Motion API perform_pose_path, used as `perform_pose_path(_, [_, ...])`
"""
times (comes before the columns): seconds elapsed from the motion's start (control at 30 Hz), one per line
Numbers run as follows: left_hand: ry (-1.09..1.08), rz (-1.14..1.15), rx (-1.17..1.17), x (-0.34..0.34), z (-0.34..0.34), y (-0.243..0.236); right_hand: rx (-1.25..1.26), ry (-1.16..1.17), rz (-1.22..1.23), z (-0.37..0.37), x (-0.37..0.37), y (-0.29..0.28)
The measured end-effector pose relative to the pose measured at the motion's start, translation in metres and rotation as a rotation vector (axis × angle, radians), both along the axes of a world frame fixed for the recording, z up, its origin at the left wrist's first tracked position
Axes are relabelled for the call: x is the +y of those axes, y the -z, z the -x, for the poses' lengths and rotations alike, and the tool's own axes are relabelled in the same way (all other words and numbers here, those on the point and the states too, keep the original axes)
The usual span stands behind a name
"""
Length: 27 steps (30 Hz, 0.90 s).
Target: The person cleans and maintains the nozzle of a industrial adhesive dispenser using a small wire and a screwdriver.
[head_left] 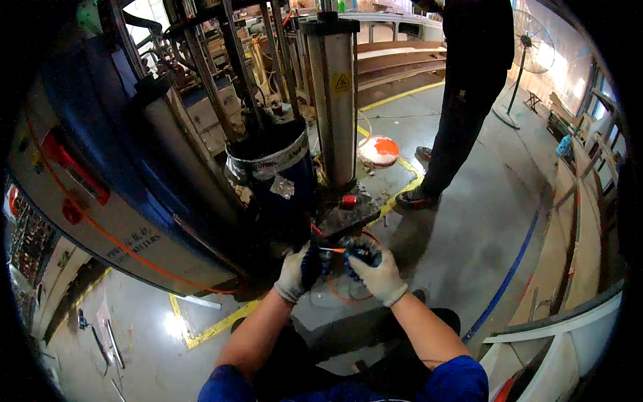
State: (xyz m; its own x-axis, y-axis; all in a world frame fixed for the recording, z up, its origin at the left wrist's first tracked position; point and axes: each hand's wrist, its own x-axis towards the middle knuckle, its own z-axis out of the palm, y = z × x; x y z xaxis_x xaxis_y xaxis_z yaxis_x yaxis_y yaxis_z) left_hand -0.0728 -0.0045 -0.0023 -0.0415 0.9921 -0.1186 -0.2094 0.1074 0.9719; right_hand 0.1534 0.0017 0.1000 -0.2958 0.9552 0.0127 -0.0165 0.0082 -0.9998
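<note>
My left hand (299, 271), in a white work glove with dark palm coating, is closed in front of me, low beside the machine base. My right hand (379, 273), gloved the same way, is closed a little to the right of it. Between them runs a thin, pale piece with an orange end (337, 250), its orange part reaching the right fingers. The left fingertips meet its other end. Its kind is too small to make out, and so is anything dark inside the right glove. A thin orange hose (348, 299) loops below the hands.
A dark drum (281, 191) stands under metal rods beside a grey cylinder (335, 100). A small red part (349, 200) lies on the base plate. The large machine housing (144, 231) fills the left. A person's legs (462, 100) stand ahead right, near a white-and-orange bucket lid (380, 150).
</note>
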Motion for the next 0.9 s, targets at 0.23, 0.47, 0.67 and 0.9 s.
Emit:
perform_pose_path(0.23, [-0.078, 0.269, -0.221, 0.001, -0.033, -0.024, -0.187, 0.219, 0.012, -0.003, 0.025, 0.079])
perform_pose_path(0.47, [0.177, 0.135, 0.021, 0.047, -0.008, 0.031, -0.365, 0.055, 0.080, -0.007, 0.043, 0.034])
perform_pose_path(0.67, [0.072, 0.131, -0.197, 0.032, -0.040, -0.002, -0.403, 0.092, -0.143, 0.005, 0.035, 0.051])
perform_pose_path(0.9, [0.294, 0.014, 0.091, 0.029, -0.030, 0.054, -0.473, -0.030, -0.431, 0.006, 0.008, 0.084])
